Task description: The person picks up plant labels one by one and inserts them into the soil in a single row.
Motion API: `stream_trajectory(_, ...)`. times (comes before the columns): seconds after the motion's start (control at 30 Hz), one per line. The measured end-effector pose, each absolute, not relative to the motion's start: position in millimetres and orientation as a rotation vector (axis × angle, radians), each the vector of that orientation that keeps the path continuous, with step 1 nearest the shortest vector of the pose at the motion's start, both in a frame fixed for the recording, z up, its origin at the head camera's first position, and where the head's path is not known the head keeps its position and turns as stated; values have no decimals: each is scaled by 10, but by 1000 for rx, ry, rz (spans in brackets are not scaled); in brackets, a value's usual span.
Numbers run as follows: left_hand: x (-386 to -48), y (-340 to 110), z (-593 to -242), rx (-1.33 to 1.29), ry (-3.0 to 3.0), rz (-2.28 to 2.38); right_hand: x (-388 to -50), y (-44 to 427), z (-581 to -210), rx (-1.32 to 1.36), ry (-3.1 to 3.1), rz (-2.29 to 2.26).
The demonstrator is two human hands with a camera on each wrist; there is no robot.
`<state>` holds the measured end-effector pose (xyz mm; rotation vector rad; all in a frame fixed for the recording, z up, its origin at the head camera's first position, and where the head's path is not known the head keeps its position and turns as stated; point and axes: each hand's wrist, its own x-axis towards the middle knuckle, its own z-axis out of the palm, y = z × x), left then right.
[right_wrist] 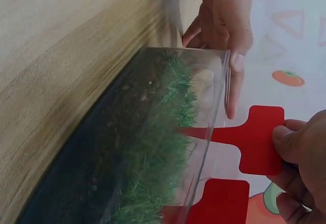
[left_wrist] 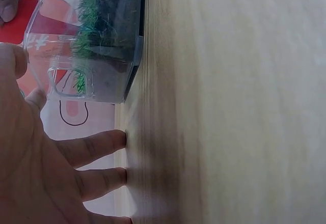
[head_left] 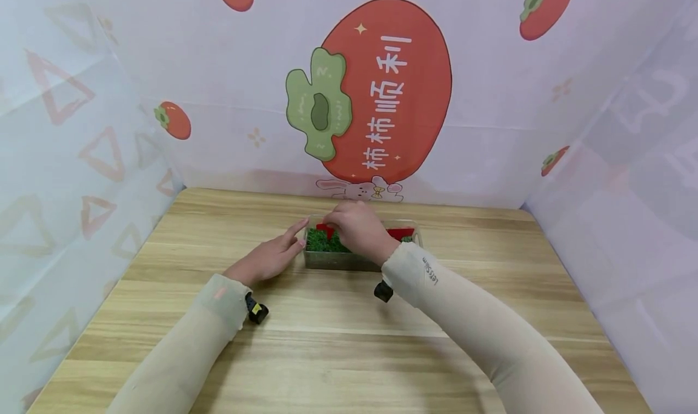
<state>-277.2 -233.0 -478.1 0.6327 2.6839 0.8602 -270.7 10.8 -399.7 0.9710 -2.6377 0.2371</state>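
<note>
A clear plastic box [head_left: 338, 260] with short green grass [head_left: 322, 241] over dark soil [right_wrist: 109, 127] sits toward the table's back. My right hand [head_left: 360, 229] pinches the broad head of a red T-shaped plant label [right_wrist: 261, 141], whose narrow stem points down into the grass. A second red label [right_wrist: 221, 203] stands in the box beside it; its lower part is blurred behind the wall. At the box's left end, my left hand [head_left: 267, 257] has thumb and forefinger at the rim, its other fingers spread with their tips on the table.
The wooden table [head_left: 338, 341] extends in front and to both sides of the box. Close behind it rises a white backdrop [head_left: 218, 56] printed with persimmons. Pale printed sheets [head_left: 71, 129] flank the table. A small black wrist camera [head_left: 257, 310] hangs at the left cuff.
</note>
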Motion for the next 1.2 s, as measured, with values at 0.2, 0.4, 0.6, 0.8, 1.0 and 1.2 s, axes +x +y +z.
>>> stream_trajectory(0.2,-2771,-2312,-4779,625,2683,861,-2738,100,-4047,955,-2702,218)
stream_trajectory(0.4,-2770,-2312,-4770,624,2680,866,-2788,104,-4109,933,-2745,250)
stream_trajectory(0.6,-2767,-2315,-4769,622,2678,858,-2807,95,-4137,956,-2747,262)
stream_trajectory(0.8,-2759,-2313,-4764,621,2674,856,-2806,94,-4145,982,-2750,256)
stream_trajectory(1.0,-2763,-2318,-4769,625,2675,854,-2783,148,-4099,974,-2743,326)
stream_trajectory(1.2,-2760,-2330,-4759,622,2668,856,-2700,309,-3973,958,-2641,446)
